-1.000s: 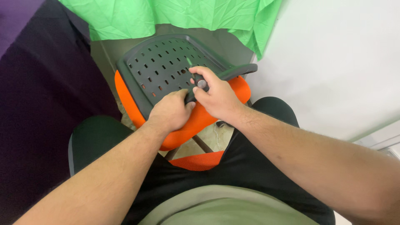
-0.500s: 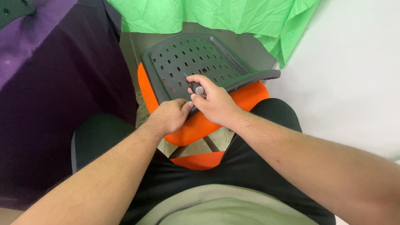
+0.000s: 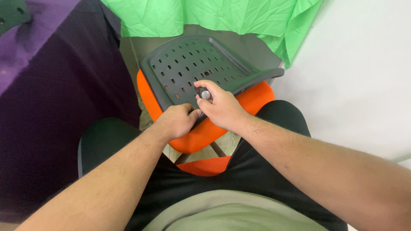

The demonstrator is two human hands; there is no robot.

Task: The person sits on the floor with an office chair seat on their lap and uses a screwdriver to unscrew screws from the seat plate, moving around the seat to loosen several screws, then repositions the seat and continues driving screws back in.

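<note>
The right hand (image 3: 220, 109) is curled shut around a small dark tool with a round silver end (image 3: 206, 94), thumb and fingers wrapped over it, and it presses the tool down near the front edge of a grey perforated plastic chair panel (image 3: 192, 64). The left hand (image 3: 177, 121) sits just beside it, touching it at the fingertips, fingers bent in and gripping the near edge of that same panel (what lies under its palm is hidden). The panel lies tilted across an orange mesh seat cushion (image 3: 254, 96), which rests between the person's knees, clad in black shorts (image 3: 282, 117). A crumpled green cloth (image 3: 222, 17) hangs behind the panel, a purple cloth (image 3: 47, 47) drapes over the tabletop on the left, and a white wall (image 3: 364, 72) stands on the right.
</note>
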